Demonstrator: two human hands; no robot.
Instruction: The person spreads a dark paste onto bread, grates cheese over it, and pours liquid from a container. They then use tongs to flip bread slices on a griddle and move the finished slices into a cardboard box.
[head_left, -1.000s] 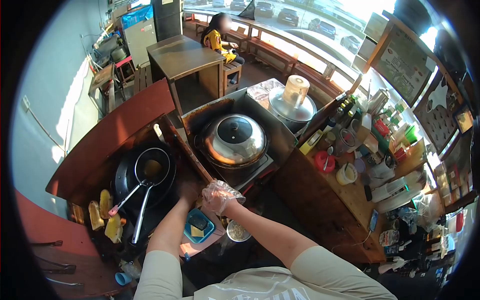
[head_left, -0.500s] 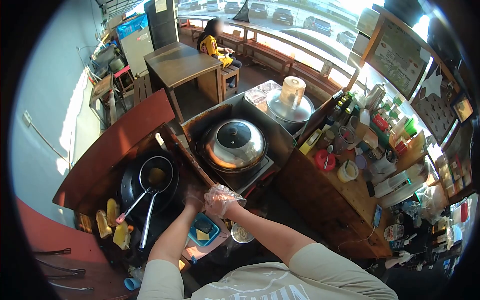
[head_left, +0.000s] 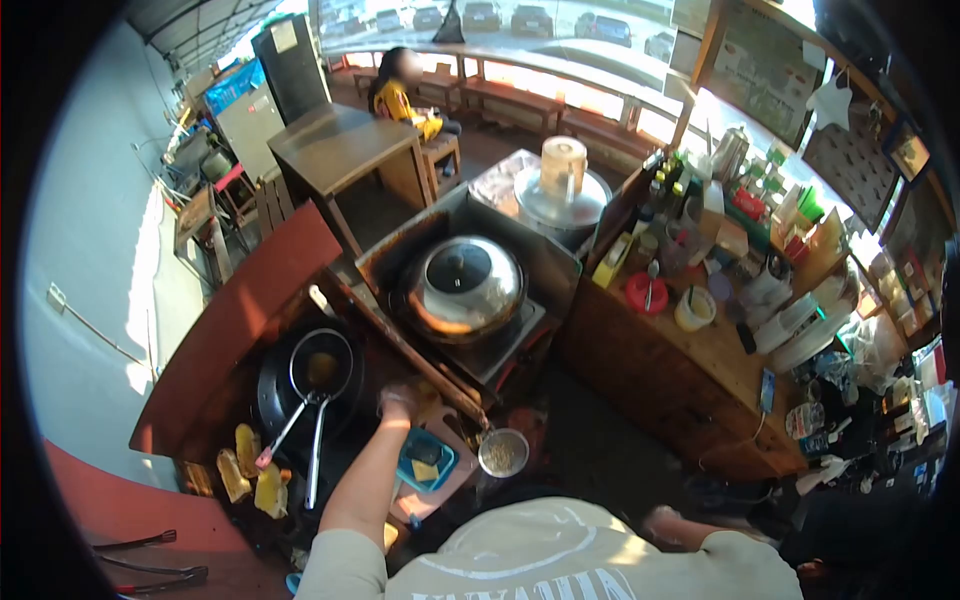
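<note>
Head-camera view: your left hand (head_left: 398,400) reaches forward just beside the black wok (head_left: 275,400), past the blue tray (head_left: 440,455); whether it grips anything cannot be told. Your right hand (head_left: 662,520) hangs low at your side, too blurred to judge. A metal bowl (head_left: 503,452) stands beside the tray.

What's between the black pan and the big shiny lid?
A long brown divider board stands between the black pan and the shiny lid, in the head view. The left hand is at its near end.
</note>
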